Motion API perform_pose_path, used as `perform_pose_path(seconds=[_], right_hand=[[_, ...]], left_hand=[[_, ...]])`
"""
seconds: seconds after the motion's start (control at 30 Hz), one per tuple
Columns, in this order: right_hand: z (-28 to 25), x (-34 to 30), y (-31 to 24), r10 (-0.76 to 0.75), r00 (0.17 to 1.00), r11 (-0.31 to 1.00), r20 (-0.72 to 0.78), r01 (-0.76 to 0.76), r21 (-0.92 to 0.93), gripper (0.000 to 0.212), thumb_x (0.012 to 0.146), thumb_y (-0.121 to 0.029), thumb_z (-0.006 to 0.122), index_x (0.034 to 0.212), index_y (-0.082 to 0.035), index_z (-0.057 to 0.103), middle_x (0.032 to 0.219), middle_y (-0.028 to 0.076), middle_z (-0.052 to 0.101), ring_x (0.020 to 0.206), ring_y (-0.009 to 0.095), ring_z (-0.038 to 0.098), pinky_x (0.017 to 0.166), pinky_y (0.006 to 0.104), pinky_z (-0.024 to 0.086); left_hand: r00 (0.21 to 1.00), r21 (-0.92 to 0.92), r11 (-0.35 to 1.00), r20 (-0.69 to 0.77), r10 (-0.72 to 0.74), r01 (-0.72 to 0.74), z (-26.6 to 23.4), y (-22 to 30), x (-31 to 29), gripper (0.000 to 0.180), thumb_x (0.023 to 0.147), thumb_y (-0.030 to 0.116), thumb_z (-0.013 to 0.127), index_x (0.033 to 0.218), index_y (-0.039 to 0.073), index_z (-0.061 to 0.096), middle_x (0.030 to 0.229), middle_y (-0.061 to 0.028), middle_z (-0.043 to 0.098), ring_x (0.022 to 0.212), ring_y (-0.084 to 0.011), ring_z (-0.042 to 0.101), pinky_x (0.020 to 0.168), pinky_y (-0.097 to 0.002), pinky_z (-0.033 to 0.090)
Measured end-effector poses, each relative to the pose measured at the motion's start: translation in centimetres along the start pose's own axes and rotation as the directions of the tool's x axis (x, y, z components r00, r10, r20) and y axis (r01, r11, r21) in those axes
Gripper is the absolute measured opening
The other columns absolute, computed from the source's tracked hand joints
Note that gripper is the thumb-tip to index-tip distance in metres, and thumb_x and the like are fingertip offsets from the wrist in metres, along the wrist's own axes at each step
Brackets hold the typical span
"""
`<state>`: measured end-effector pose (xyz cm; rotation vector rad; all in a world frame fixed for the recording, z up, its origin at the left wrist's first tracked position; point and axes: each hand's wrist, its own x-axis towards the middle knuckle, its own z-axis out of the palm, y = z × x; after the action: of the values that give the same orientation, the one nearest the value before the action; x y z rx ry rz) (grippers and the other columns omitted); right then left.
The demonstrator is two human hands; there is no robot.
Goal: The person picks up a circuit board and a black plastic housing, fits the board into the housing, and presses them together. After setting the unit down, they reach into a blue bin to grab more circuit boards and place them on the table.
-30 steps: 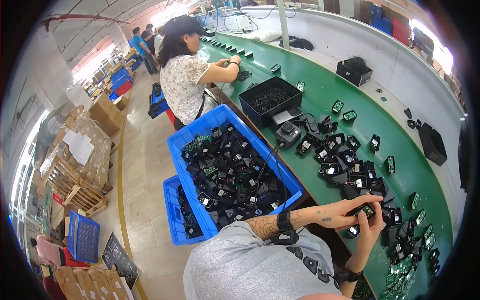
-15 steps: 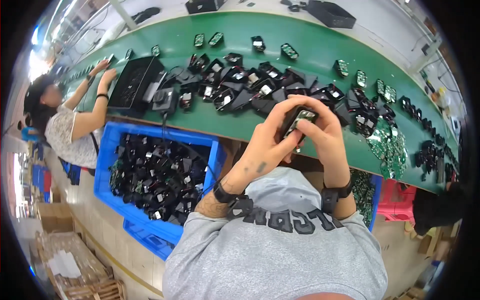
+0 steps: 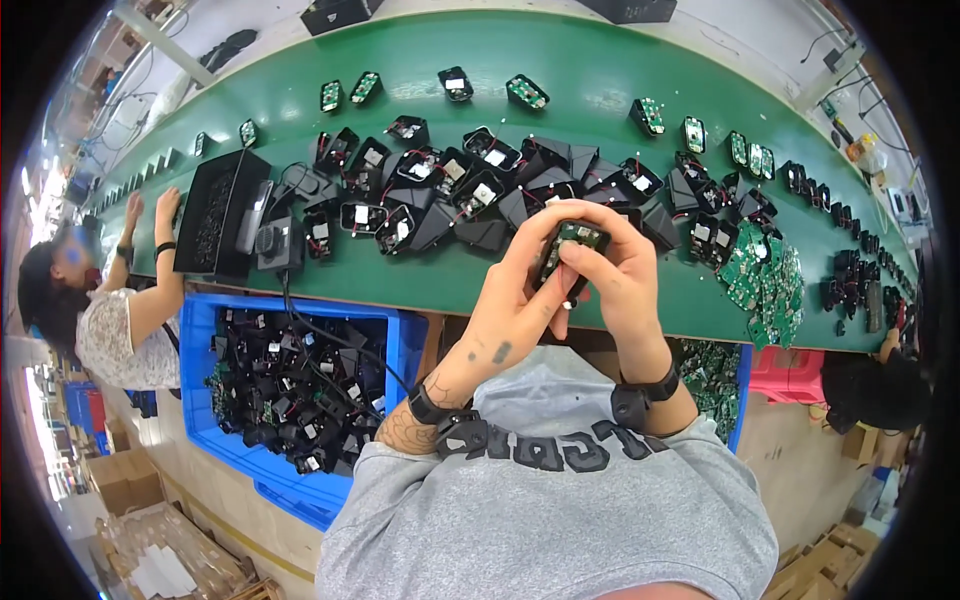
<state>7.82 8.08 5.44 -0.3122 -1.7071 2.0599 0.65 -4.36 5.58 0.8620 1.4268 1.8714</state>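
Observation:
Between my two hands, above the near edge of the green table [image 3: 430,290], is a small black plastic housing with a green circuit board [image 3: 583,238] in its open side. My left hand [image 3: 520,285] wraps its fingers round the housing from the left. From the right, my right hand [image 3: 622,275] grips it too, with the thumb pressed on the board. Part of the housing is hidden by the fingers. Just beyond my hands lies a heap of black housings [image 3: 480,195] with white parts and red wires inside. A pile of loose green circuit boards [image 3: 765,285] lies to the right.
A blue crate [image 3: 200,400] full of black housings stands below the table at left. On the table's left are a black bin [image 3: 190,235] and a black boxy device [image 3: 280,245] with a cable. Board-fitted housings [image 3: 527,92] line the far side. A co-worker [image 3: 120,330] sits at left.
My view has shifted, so the table and its contents sit differently in the picture. Both hands still hold the housing, my right thumb on its board. The co-worker's hands have moved.

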Motion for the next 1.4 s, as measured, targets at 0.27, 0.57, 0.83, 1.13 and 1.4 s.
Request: perform_pose_path(seconds=[0.27, 0.57, 0.83, 1.13, 1.4], right_hand=[[-1.4, 2.5, 0.2, 0.186, 0.974, 0.975, 0.132, -0.200, 0.098, 0.041, 0.085, -0.006, 0.065, 0.124, -0.002, 0.056, 0.108, 0.007, 0.064, 0.088, 0.011, 0.062, 0.062, 0.0196, 0.049], [-2.7, 4.5, 1.6, -0.524, 0.791, 0.503, 0.316, 0.587, -0.634, 0.032, 0.067, -0.006, 0.073, 0.099, -0.011, 0.073, 0.108, 0.007, 0.068, 0.113, 0.034, 0.055, 0.096, 0.0450, 0.043], [-2.2, 4.2, 4.8, -0.297, 0.935, 0.944, -0.194, 0.256, -0.210, 0.016, 0.077, 0.002, 0.069, 0.093, 0.001, 0.070, 0.084, 0.009, 0.070, 0.112, 0.035, 0.057, 0.102, 0.0470, 0.039], [-2.0, 3.9, 7.7, -0.248, 0.917, 0.949, -0.313, 0.295, 0.112, 0.015, 0.083, 0.003, 0.065, 0.097, 0.001, 0.070, 0.100, 0.010, 0.069, 0.115, 0.027, 0.055, 0.099, 0.0401, 0.043], [-3.1, 4.0, 4.8, -0.443, 0.896, 0.775, -0.036, 0.363, -0.518, 0.012, 0.086, -0.008, 0.060, 0.092, -0.007, 0.071, 0.087, 0.002, 0.068, 0.104, 0.027, 0.057, 0.104, 0.0519, 0.032]], left_hand=[[0.973, -0.203, 0.957, 0.144, -0.180, 0.207, -1.8, -0.1, 2.5, 0.055, 0.093, 0.009, 0.059, 0.139, 0.012, 0.031, 0.123, -0.0138, 0.046, 0.084, -0.0219, 0.066, 0.057, -0.0292, 0.059], [0.968, -0.321, 0.914, 0.094, -0.231, 0.250, -3.5, -3.0, 5.1, 0.061, 0.092, 0.003, 0.049, 0.142, 0.015, 0.016, 0.121, -0.0172, 0.050, 0.086, -0.0219, 0.066, 0.065, -0.0301, 0.059], [0.950, -0.366, 0.879, 0.072, -0.302, 0.307, -3.7, -4.0, 5.9, 0.055, 0.092, 0.011, 0.051, 0.137, 0.014, 0.019, 0.100, -0.0150, 0.058, 0.058, -0.0132, 0.056, 0.046, -0.0203, 0.041], [0.983, -0.424, 0.902, -0.115, -0.144, 0.082, -2.5, -5.4, 6.2, 0.058, 0.085, -0.001, 0.060, 0.129, 0.014, 0.025, 0.100, -0.0163, 0.058, 0.062, -0.0153, 0.062, 0.047, -0.0232, 0.048], [0.976, -0.477, 0.863, -0.043, -0.213, 0.167, -2.8, -5.0, 6.6, 0.051, 0.081, 0.003, 0.056, 0.127, 0.004, 0.035, 0.108, -0.0184, 0.058, 0.079, -0.0256, 0.067, 0.063, -0.0358, 0.062]])
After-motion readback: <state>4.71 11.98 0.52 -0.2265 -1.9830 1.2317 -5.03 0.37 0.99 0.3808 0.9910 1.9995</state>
